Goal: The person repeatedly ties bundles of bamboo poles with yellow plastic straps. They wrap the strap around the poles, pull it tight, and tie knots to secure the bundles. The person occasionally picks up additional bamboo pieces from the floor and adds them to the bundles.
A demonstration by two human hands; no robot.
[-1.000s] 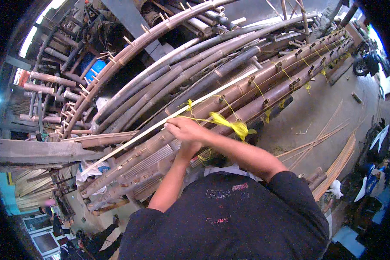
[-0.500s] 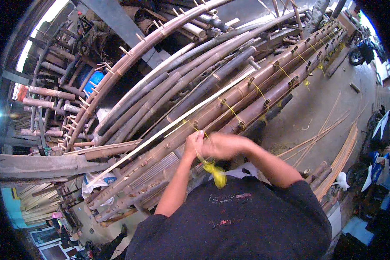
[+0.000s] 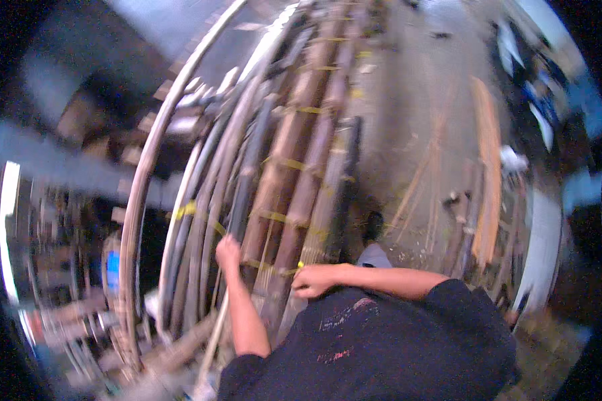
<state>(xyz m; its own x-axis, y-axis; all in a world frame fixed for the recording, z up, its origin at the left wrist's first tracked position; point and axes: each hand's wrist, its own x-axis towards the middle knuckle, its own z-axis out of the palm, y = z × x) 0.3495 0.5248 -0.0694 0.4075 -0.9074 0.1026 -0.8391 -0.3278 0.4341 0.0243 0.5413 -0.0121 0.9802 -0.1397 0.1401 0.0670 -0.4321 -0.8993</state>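
My left hand (image 3: 229, 252) is closed in a fist to the left of two long brown bamboo poles. Yellow twine (image 3: 219, 227) runs up and left from it to a loose yellow bundle (image 3: 187, 209), smeared by motion. My right hand (image 3: 312, 279), also closed, is low over the poles by my shirt, with a bit of yellow twine at its knuckles. A strand crosses the poles between the hands. The wider bamboo pole (image 3: 277, 184) and the narrower bamboo pole (image 3: 309, 180) lie side by side, with yellow ties across them at intervals.
A curved pole (image 3: 155, 147) and several dark and pale poles (image 3: 214, 167) stand to the left. On the floor at right lie thin strips (image 3: 418, 177) and a bundle of orange-brown slats (image 3: 486, 180). My foot (image 3: 373, 224) shows on the floor right of the poles.
My view has swung round, so the poles now run away from me. My hands, together before, have drawn apart. The yellow bundle, hanging below them before, is now beyond my left hand.
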